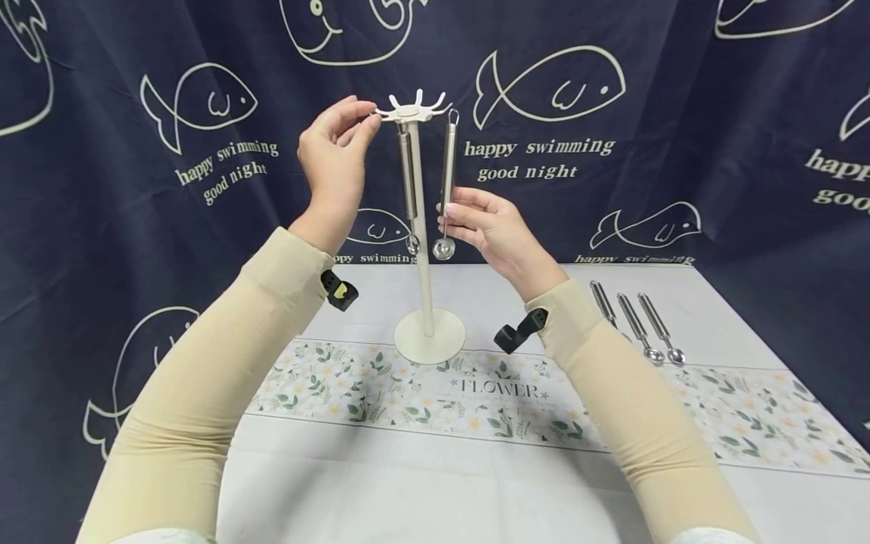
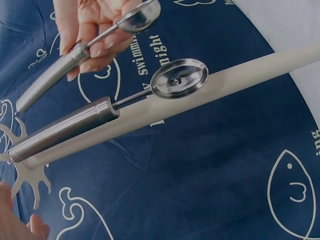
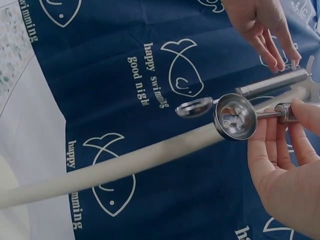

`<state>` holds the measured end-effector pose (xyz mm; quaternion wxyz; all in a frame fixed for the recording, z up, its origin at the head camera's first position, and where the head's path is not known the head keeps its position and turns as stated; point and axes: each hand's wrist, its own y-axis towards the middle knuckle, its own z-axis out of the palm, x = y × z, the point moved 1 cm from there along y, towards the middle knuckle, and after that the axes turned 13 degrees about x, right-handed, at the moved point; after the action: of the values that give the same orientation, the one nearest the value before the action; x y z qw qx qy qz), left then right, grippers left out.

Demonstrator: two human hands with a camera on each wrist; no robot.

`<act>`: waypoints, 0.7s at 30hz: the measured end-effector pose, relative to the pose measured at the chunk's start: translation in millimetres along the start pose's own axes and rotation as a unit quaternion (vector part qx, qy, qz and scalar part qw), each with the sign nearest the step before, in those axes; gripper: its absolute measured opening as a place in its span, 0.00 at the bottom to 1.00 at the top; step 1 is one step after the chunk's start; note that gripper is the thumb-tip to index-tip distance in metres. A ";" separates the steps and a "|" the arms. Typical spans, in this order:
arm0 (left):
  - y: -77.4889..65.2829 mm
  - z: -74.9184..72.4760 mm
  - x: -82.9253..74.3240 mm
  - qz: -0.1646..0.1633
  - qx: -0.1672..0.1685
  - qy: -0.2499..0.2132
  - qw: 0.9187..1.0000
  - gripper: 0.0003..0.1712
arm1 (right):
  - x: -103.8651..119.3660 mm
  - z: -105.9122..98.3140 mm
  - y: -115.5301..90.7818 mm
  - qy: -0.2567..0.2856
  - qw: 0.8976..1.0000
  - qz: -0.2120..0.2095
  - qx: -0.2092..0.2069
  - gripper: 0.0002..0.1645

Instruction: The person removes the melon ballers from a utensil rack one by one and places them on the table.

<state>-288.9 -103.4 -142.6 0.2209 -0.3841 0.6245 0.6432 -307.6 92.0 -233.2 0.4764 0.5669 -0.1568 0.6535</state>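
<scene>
A cream rack [image 1: 423, 279] with a round base and a ring of upturned hooks stands on the table. At its top left, my left hand [image 1: 336, 155] pinches a hook tip between thumb and fingers. One steel melon baller [image 1: 408, 174] hangs beside the pole, bowl downward. My right hand [image 1: 499, 234] grips a second melon baller [image 1: 449, 162] low on its handle, right of the pole. Its wire loop is up, right at the end of a right-hand hook. In the right wrist view its round bowl [image 3: 235, 117] shows a small hole.
Several more steel scoops [image 1: 639, 321] lie on the table to the right, partly behind my right sleeve. A floral runner [image 1: 408, 400] crosses the white table [image 1: 381, 476]. Close behind hangs a dark blue curtain [image 1: 544, 219] with fish drawings.
</scene>
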 end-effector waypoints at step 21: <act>9.8 -5.9 12.9 -0.016 0.042 -0.087 0.995 0.21 | 11.4 -41.7 -30.3 -0.037 0.999 0.031 -0.023 0.11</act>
<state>-302.9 -112.9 -145.9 0.3011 -0.3268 0.6231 0.6437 -306.9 143.2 -246.1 0.4625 0.5746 -0.2073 0.6426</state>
